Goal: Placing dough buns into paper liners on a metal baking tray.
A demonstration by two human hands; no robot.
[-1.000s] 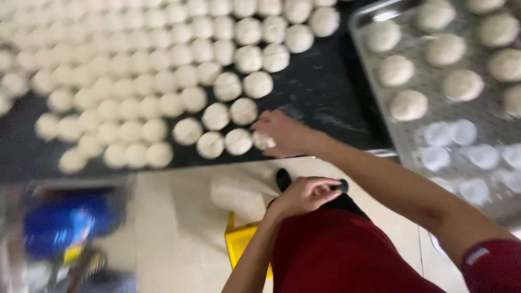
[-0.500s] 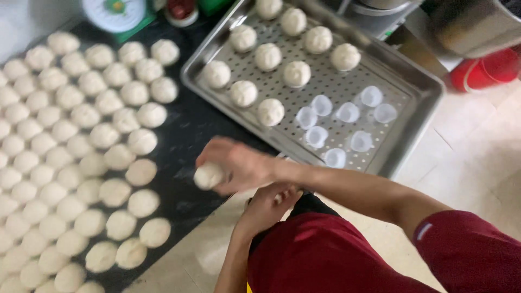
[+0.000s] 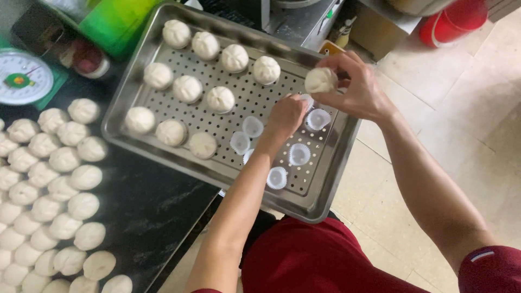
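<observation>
Rows of pale round dough balls [image 3: 65, 184] sit on the dark surface [image 3: 157, 201]. Over the perforated steel tray [image 3: 320, 184], the left hand [image 3: 286, 115] pinches a white paper cup [image 3: 307, 101]; the right hand [image 3: 355, 89] grips a white dough bun [image 3: 320, 80] just above.

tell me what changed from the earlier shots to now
The right hand, gripping a dough ball, carried it from the dark counter over to the perforated tray. The left hand moved onto the tray by the paper cups. The buns on the tray stayed put.
</observation>
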